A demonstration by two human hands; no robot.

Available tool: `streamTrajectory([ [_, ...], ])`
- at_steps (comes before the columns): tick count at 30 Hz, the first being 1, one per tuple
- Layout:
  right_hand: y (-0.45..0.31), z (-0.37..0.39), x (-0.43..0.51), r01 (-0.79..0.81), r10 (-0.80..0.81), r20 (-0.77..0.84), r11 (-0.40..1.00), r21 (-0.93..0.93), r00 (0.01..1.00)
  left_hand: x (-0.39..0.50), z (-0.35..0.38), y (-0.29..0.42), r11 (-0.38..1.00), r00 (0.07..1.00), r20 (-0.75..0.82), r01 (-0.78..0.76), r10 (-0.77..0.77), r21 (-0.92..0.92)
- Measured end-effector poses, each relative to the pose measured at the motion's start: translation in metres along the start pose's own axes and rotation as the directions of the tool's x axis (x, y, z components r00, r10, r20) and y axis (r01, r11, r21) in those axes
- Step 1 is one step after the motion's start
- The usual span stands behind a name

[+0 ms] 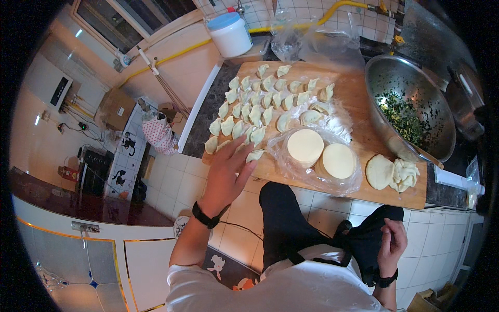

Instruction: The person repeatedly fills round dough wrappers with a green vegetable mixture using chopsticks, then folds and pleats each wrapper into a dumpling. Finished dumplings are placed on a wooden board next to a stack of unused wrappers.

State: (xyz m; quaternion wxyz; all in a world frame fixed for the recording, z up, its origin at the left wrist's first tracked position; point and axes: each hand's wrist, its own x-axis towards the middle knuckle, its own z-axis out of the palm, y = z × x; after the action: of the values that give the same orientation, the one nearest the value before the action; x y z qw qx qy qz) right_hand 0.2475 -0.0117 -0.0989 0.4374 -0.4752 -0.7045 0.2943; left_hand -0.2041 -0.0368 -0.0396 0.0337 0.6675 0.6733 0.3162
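My left hand [230, 171] is over the front left corner of a wooden board [356, 105], fingers spread among the nearest dumplings. Its fingertips hide parts of some of them. One folded dumpling [255, 155] lies just beside the thumb. Rows of pleated raw dumplings [255, 115] cover the board's left half. To their right, two stacks of round dough wrappers [305, 146] sit on a clear plastic bag [273, 150]. My right hand [393, 241] hangs by my right thigh, loosely curled, with nothing visible in it.
A large steel bowl [372, 84] with chopped green filling [405, 119] stands at the right. Near it lie a flat dough round [379, 172] and a crumpled dough piece [404, 175]. Loose flour [337, 126] dusts the board. Behind are a blue-lidded tub [230, 37] and a yellow pipe [339, 7].
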Motion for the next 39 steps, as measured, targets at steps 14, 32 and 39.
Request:
streamTrajectory([
  [14,0.005,-0.004,0.004,-0.02,0.019,-0.047,1.0,-0.012,0.999,0.04,-0.005,-0.032,0.953,0.996,-0.086,-0.006,0.034,0.304],
  [32,0.017,-0.002,0.023,-0.019,0.017,-0.068,0.999,-0.027,0.998,0.046,-0.015,-0.062,0.922,0.962,-0.115,0.271,-0.249,0.277],
  [39,0.019,-0.003,0.029,-0.027,0.028,-0.105,1.0,0.006,0.994,0.063,-0.029,-0.066,0.953,0.967,-0.018,0.254,-0.254,0.169],
])
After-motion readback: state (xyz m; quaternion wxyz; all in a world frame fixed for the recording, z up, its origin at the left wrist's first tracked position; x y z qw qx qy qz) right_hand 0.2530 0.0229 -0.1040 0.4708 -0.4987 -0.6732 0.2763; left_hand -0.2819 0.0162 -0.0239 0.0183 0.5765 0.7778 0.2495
